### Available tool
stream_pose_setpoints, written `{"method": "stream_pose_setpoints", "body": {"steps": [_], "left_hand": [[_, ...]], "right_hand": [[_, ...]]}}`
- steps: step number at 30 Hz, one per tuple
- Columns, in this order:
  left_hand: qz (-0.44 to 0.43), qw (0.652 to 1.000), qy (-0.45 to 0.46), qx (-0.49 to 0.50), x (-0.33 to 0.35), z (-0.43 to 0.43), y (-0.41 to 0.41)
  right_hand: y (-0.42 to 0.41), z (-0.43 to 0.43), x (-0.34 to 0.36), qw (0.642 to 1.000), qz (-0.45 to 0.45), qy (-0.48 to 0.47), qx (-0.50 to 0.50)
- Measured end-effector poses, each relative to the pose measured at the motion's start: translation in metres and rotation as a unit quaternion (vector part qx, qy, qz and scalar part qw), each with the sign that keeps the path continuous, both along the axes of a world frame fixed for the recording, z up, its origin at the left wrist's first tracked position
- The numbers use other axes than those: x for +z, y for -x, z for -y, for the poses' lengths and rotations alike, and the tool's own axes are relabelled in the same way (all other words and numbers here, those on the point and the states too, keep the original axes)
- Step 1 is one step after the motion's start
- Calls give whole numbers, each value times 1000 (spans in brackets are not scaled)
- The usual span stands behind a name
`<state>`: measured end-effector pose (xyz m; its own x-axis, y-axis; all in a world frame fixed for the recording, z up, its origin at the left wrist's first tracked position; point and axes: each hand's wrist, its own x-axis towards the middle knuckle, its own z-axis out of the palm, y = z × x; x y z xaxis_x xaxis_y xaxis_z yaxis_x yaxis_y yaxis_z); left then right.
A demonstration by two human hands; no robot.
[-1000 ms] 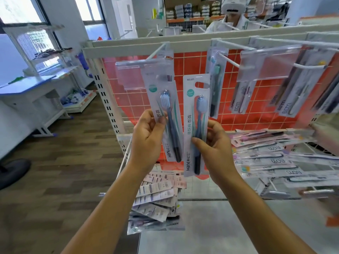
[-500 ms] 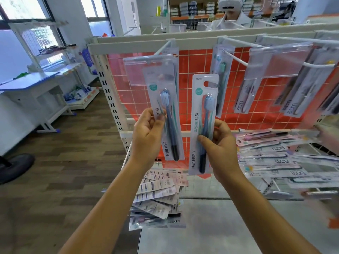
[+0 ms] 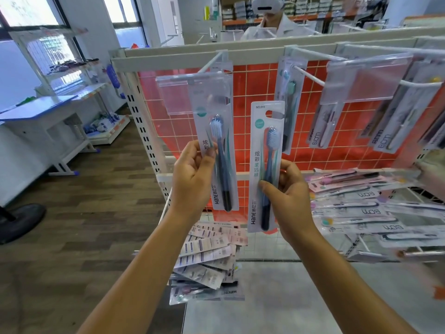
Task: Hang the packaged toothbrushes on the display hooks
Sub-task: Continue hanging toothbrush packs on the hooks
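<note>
While clamping the fingers of the left hand (image 3: 192,179) on a toothbrush pack (image 3: 221,145) apparently on its hook (image 3: 212,62), pinches a second pack (image 3: 265,145) upright in the right hand (image 3: 289,196), not yet hung; a few hung packs (image 3: 322,126) alongside, many loose packs (image 3: 356,208) heaped on the wire shelf (image 3: 395,170).

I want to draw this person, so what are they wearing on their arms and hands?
Nothing that shows. The left arm and right arm are bare to the picture's edge, no sleeves in sight. The left hand and right hand have no gloves, and I see no watch, bracelet or ring.
</note>
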<state>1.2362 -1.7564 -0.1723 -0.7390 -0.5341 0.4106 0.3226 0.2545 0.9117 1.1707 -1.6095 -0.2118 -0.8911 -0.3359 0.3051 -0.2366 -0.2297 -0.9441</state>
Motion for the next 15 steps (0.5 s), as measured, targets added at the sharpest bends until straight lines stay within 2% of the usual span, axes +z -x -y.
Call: {"method": "stream_pose_setpoints", "body": {"steps": [6,15], "left_hand": [[-17,999,-4,31,-11,-1,-2],[-27,999,-8,26,-9,1,0]], "right_hand": [[1,1,-3,1000,-3,-11,2],[2,6,-8,1000,9,-16,2]]}}
